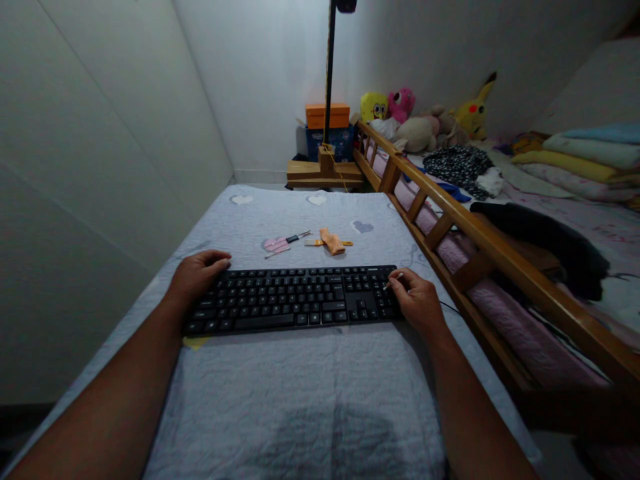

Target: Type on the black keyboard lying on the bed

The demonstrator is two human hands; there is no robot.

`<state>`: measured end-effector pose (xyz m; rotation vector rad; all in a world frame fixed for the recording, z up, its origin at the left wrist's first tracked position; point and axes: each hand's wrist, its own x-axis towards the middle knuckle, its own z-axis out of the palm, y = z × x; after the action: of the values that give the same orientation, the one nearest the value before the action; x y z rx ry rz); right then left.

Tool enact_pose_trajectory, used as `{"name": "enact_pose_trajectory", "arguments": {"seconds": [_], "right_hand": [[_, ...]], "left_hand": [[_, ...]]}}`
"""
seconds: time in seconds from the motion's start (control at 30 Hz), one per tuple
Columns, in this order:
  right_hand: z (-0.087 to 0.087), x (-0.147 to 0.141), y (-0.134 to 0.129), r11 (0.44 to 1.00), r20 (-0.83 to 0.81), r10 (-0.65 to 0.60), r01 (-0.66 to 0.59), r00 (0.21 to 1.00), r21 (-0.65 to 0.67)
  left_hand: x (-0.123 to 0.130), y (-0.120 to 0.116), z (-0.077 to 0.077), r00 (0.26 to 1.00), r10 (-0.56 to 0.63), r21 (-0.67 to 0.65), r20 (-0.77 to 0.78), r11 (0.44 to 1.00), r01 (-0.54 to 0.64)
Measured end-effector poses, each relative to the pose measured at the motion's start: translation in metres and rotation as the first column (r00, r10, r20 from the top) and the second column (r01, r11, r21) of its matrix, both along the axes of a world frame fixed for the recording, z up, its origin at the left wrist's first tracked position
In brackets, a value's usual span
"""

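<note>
A black keyboard [300, 299] lies flat across the cloth-covered table. My left hand [197, 277] rests at its upper left corner, fingers wrapped against the edge. Over the number keys at the right end, my right hand [413, 293] pinches a thin white-tipped stick [395, 281], which looks like a cotton swab, with its tip near the keys. Behind the keyboard lie a slim tool with a dark grip [293, 238], a thin swab [277, 253] and an orange cloth [332, 242] on top of a yellow-handled brush [346, 244].
A wooden bed rail [450, 213] runs along the right side, with bedding and plush toys beyond it. A wooden stand [325, 175] with a black pole and an orange box [327, 116] are at the back. The keyboard's cable [451, 307] trails right.
</note>
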<state>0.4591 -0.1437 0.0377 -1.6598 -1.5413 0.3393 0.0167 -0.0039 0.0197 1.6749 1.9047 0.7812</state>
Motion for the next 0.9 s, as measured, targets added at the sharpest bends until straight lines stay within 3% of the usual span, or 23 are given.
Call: {"name": "enact_pose_trajectory", "arguments": {"seconds": [0.9], "right_hand": [[-0.0023, 0.0005, 0.0005, 1.0, 0.007, -0.02, 0.019, 1.0, 0.006]], "left_hand": [[-0.0004, -0.0002, -0.0004, 1.0, -0.003, 0.007, -0.013, 1.0, 0.003]]}}
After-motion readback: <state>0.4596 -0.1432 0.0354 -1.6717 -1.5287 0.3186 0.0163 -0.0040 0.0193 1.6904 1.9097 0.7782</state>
